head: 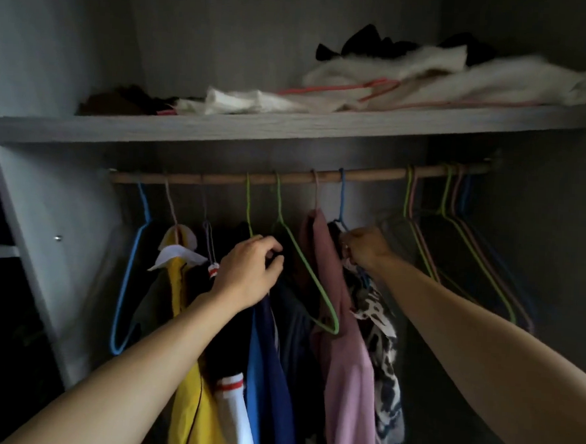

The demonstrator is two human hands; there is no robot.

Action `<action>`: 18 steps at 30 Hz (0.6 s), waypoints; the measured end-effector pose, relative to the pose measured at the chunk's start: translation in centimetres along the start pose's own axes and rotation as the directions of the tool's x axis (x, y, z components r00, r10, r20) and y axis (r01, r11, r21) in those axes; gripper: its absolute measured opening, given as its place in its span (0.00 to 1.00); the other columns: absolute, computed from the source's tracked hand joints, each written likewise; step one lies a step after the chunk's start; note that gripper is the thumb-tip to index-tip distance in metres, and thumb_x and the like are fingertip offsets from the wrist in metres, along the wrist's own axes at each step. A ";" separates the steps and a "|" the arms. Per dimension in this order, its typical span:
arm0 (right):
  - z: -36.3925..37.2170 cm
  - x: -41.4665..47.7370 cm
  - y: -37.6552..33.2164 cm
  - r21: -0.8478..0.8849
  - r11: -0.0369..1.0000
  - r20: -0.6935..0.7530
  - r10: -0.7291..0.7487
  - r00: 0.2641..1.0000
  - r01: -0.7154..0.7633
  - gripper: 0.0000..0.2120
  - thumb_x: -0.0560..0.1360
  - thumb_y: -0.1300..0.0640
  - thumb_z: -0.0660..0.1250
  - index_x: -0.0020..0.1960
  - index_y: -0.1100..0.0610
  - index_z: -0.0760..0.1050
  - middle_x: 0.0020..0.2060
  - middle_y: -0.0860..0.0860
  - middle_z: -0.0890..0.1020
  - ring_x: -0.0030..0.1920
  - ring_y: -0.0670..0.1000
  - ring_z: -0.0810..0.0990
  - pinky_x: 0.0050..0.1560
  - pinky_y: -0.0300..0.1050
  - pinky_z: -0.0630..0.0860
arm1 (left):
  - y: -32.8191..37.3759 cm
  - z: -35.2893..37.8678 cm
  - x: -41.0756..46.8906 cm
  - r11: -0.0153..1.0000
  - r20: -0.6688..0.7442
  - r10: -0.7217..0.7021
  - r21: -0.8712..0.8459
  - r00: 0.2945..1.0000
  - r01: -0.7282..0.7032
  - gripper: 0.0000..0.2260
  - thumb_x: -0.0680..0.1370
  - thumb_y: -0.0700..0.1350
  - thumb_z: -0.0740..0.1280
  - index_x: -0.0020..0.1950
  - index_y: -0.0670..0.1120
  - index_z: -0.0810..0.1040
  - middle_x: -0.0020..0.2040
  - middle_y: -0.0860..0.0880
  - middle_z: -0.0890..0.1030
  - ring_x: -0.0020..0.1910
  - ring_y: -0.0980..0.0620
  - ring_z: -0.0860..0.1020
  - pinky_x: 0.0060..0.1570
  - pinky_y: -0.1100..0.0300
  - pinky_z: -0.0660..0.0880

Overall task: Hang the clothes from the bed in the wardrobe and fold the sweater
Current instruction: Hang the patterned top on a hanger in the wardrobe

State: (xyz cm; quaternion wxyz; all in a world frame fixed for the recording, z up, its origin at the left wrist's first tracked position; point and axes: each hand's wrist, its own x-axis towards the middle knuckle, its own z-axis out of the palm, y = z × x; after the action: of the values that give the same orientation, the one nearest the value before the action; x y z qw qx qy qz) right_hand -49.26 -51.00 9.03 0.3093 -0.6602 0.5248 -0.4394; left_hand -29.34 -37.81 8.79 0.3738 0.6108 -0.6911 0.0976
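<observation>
I am facing the open wardrobe, where a wooden rail (218, 179) carries several coloured hangers. My left hand (247, 274) grips the dark garment (289, 321) at the shoulder, under a green hanger hook. My right hand (365, 248) pinches the top of a black-and-white patterned garment (381, 330) that hangs on a blue hanger (340, 204). Between my hands hang an empty green hanger (302, 263) and a pink garment (347, 379). A yellow garment (190, 414) and a blue one (268, 374) hang to the left.
An empty blue hanger (129, 273) hangs at the rail's left end. Several empty hangers (461, 252) hang at the right end. The shelf (222, 128) above holds white fabric (465, 81), pink hangers and dark clothes. The wardrobe's side panel (27, 222) stands at the left.
</observation>
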 end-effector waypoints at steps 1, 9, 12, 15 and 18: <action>0.2 -0.6 0.2 -0.007 1.000 0.014 -0.014 1.000 0.014 0.19 0.78 0.54 0.66 0.30 0.60 0.73 0.31 0.57 0.78 0.33 0.53 0.76 0.38 0.46 0.72 | -0.1 0.0 0.1 1.000 -0.018 0.006 -0.009 1.000 -0.006 0.07 0.77 0.48 0.66 0.54 0.49 0.80 0.46 0.52 0.78 0.47 0.48 0.78 0.46 0.50 0.77; -7.4 -4.0 0.2 -0.827 0.561 -0.235 -0.381 0.894 0.022 0.13 0.78 0.45 0.62 0.57 0.48 0.79 0.55 0.55 0.78 0.53 0.58 0.80 0.46 0.47 0.74 | 2.8 0.4 2.1 0.989 -0.128 0.104 -0.092 0.986 -0.116 0.04 0.75 0.47 0.66 0.47 0.50 0.80 0.42 0.53 0.80 0.42 0.49 0.79 0.43 0.50 0.77; -8.8 -4.6 1.4 -0.909 0.410 -0.185 -0.243 0.952 -0.072 0.17 0.77 0.49 0.64 0.64 0.52 0.75 0.59 0.55 0.76 0.57 0.59 0.79 0.51 0.50 0.75 | 5.0 1.5 2.2 0.981 -0.103 0.171 -0.074 0.980 -0.179 0.04 0.75 0.48 0.66 0.46 0.49 0.79 0.43 0.52 0.80 0.43 0.47 0.79 0.42 0.52 0.77; -9.0 -5.2 2.6 -0.933 0.344 -0.182 -0.207 0.961 -0.103 0.16 0.76 0.53 0.65 0.63 0.54 0.74 0.57 0.55 0.77 0.56 0.58 0.80 0.49 0.49 0.74 | 6.5 2.8 1.4 0.973 -0.065 0.224 -0.048 0.972 -0.227 0.05 0.76 0.48 0.65 0.47 0.49 0.79 0.45 0.51 0.80 0.45 0.47 0.79 0.40 0.55 0.74; -9.6 -5.4 3.2 -0.902 0.421 -0.202 -0.219 0.955 -0.094 0.11 0.77 0.56 0.63 0.59 0.56 0.75 0.54 0.56 0.80 0.53 0.59 0.81 0.49 0.51 0.76 | 7.0 3.5 0.6 0.967 -0.021 0.250 -0.042 0.968 -0.251 0.07 0.76 0.48 0.65 0.48 0.48 0.80 0.45 0.51 0.80 0.46 0.47 0.79 0.43 0.54 0.75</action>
State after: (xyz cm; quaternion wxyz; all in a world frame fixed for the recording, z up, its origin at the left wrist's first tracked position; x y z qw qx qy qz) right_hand -59.68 -46.09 8.93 -0.1907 -0.6697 0.6919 -0.1909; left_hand -37.16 -38.73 8.94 0.3773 0.5093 -0.7619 0.1334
